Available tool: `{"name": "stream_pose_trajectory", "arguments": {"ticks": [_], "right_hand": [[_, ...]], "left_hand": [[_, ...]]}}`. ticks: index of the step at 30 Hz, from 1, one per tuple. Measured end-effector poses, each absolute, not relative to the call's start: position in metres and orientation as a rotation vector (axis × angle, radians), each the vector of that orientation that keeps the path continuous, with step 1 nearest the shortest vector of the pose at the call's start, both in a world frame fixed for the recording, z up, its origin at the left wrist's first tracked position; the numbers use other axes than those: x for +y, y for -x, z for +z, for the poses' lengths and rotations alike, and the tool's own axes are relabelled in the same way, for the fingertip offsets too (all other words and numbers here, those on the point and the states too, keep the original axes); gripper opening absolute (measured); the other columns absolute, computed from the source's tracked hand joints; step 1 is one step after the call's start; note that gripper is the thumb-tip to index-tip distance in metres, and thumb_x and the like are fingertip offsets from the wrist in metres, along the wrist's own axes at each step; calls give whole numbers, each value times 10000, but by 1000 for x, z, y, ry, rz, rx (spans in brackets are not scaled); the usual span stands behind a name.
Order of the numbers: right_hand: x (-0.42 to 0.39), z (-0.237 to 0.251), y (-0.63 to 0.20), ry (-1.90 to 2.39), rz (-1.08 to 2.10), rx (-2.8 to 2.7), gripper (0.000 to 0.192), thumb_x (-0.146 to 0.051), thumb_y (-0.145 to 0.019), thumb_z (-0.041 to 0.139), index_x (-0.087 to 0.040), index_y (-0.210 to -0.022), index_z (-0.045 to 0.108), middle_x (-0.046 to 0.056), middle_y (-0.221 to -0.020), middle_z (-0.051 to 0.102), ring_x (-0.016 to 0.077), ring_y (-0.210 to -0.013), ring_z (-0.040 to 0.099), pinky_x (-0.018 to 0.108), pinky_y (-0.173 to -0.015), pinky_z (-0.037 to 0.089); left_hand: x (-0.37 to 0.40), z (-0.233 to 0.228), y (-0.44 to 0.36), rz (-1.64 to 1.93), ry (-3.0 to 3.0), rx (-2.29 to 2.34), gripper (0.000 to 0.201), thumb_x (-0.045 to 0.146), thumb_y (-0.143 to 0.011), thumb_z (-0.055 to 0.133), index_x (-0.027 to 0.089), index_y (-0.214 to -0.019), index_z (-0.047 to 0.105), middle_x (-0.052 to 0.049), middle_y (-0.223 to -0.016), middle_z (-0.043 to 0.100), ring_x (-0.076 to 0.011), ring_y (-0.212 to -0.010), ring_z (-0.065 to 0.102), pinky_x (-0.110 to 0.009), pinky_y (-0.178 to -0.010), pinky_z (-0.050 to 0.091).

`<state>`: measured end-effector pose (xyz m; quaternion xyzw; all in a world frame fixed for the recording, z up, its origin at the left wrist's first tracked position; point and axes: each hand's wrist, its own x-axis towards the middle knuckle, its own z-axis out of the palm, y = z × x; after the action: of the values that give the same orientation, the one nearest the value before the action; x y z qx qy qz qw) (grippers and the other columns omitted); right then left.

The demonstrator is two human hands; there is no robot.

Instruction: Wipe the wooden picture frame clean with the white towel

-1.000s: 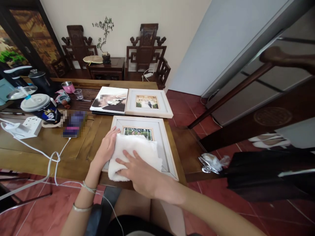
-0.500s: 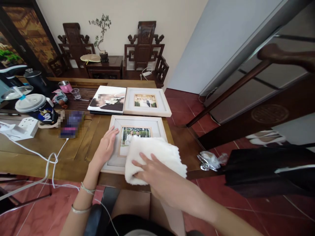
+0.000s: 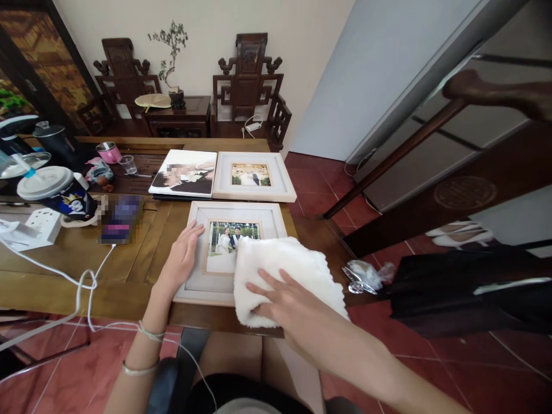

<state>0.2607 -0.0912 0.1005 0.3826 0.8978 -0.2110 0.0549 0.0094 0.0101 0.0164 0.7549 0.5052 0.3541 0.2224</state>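
A light wooden picture frame [image 3: 183, 293] lies flat near the table's front edge, with a photo of two people inside a pale mat. My left hand [image 3: 183, 256] rests along the frame's left side, its fingers stretched over the rim; the thumb is hard to make out. Over the frame's lower right part lies a fluffy white cloth [image 3: 297, 259], hanging past the frame's right side. My right hand [image 3: 287, 302] presses on this cloth with spread fingers and moves it, a fold bunched near the thumb. The cloth hides the photo's lower right corner.
Behind the frame lie another framed photo [image 3: 222, 192] and a photo panel [image 3: 172, 187]. To the left are a phone [image 3: 121, 218] on a white cable, a lidded cup [image 3: 71, 198], a pink mug [image 3: 108, 152] and a clear cup [image 3: 128, 165]. A wooden chair [image 3: 405, 221] stands right.
My right hand has slid the white cloth to the right across the frame, uncovering more of the photo. My left hand keeps its place on the frame's left side. The view has shifted slightly.
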Motion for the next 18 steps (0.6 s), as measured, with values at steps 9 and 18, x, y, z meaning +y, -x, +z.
{"name": "stream_pose_trajectory", "arguments": {"ticks": [9, 18], "right_hand": [[-71, 96, -215, -1019, -641, 2842, 521, 36, -728, 443, -166, -1149, 673, 111, -1431, 494, 381, -1379, 305, 639, -1070, 284], [-90, 96, -235, -1168, -483, 2818, 379, -8, -806, 467, -141, -1065, 710, 147, -1371, 548, 379, -1360, 351, 610, -1086, 293]], "left_hand": [[12, 15, -9, 989, -2137, 1384, 476, 359, -1005, 273, 109, -1212, 622, -123, -1316, 611, -208, -1363, 423, -422, -1153, 321], [18, 6, -5, 970, -2232, 1361, 372, 259, -956, 398, 143, -1242, 606, -127, -1348, 584, -235, -1361, 426, -474, -1147, 329]]}}
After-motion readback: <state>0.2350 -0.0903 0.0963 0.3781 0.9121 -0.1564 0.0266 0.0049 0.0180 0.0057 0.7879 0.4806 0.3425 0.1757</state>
